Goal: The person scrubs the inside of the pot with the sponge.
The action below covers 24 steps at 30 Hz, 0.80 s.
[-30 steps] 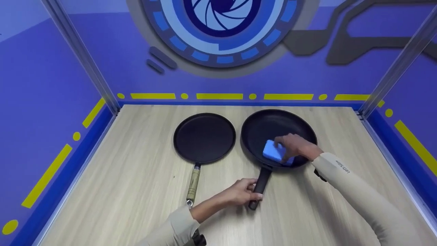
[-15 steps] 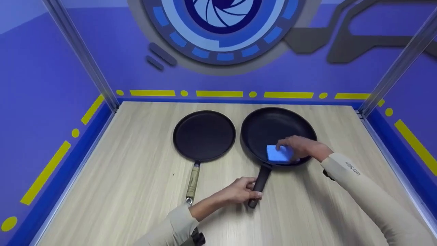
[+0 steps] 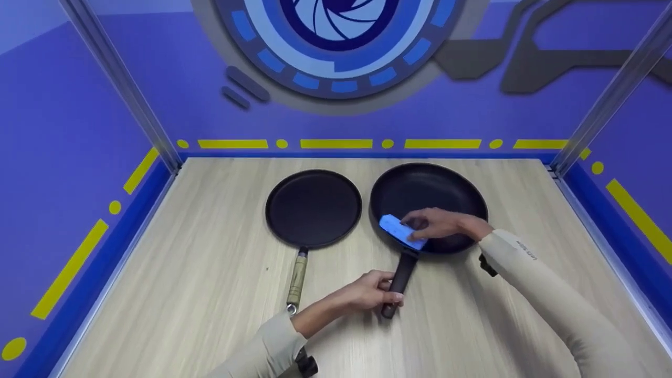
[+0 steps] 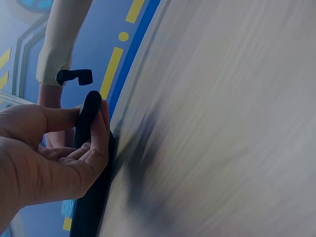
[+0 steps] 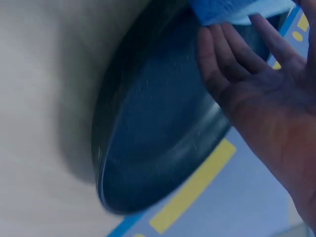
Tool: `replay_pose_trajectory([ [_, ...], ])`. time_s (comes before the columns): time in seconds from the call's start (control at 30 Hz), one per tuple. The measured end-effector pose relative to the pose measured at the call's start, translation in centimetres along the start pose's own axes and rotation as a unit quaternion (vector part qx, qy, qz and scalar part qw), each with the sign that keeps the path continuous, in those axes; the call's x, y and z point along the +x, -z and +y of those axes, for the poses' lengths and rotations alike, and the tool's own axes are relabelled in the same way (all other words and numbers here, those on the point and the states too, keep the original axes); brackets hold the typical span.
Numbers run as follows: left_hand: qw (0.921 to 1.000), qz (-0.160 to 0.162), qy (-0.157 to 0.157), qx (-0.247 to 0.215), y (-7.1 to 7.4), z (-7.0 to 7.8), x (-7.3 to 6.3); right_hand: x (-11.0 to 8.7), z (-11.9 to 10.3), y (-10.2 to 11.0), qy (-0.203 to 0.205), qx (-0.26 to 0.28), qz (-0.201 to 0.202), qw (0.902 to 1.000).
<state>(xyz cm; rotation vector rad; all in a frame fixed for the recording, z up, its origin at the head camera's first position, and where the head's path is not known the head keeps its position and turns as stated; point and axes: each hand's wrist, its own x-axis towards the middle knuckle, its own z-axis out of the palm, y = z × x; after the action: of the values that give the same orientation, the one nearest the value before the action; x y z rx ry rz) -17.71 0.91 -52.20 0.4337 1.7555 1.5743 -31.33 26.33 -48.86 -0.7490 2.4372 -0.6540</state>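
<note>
A deep black frying pan [image 3: 425,189] rests on the right part of the table, its dark handle [image 3: 403,273] pointing toward me. My left hand [image 3: 370,291] grips that handle near its end; the left wrist view shows the thumb and fingers around the handle [image 4: 88,118]. Inside the pan, at the near left wall, my right hand [image 3: 438,222] holds a blue sponge [image 3: 395,229] against the surface. In the right wrist view the fingertips meet the sponge [image 5: 227,10] at the top, where part of it is cut off.
Left of the frying pan lies a flat black griddle pan [image 3: 314,208], with a patterned olive handle [image 3: 297,278] ending in a metal ring. The wooden table [image 3: 220,252] is enclosed by blue panels [image 3: 336,123] at the back and sides.
My right hand first slides the sponge slightly right, then sweeps it left along the pan's near side, turning it. The left hand keeps its grip on the handle.
</note>
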Motion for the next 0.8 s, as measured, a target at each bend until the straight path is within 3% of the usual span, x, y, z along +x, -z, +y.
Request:
replay_pose_trajectory([
  [0.17,1.0,0.005,0.008,-0.001,0.2,0.2,-0.1,2.8,0.5,0.2,0.042,-0.004,0.086,0.9954],
  [0.27,0.9999,0.006,0.013,-0.006,0.2,0.2,-0.1,4.2,1.1,0.7,0.038,-0.082,0.144,0.9854],
  [0.33,0.9999,0.006,0.014,-0.006,0.0,0.1,-0.1,4.9,1.5,1.0,0.028,-0.153,0.179,0.9714],
  [0.43,0.9998,0.008,0.016,-0.002,-0.3,0.0,-0.1,5.6,2.2,1.3,0.013,-0.249,0.22,0.943],
  [0.63,0.9998,0.013,0.013,0.001,-0.4,-0.1,-0.1,6.1,3.7,2.5,-0.025,-0.342,0.269,0.9001],
  [0.73,0.9996,0.021,0.014,0.011,-0.2,0.2,0.0,5.7,4.7,3.4,-0.055,-0.386,0.278,0.8779],
  [0.8,0.9994,0.025,0.014,0.02,0.0,0.4,0.2,5.1,5.4,3.9,-0.073,-0.406,0.275,0.8686],
])
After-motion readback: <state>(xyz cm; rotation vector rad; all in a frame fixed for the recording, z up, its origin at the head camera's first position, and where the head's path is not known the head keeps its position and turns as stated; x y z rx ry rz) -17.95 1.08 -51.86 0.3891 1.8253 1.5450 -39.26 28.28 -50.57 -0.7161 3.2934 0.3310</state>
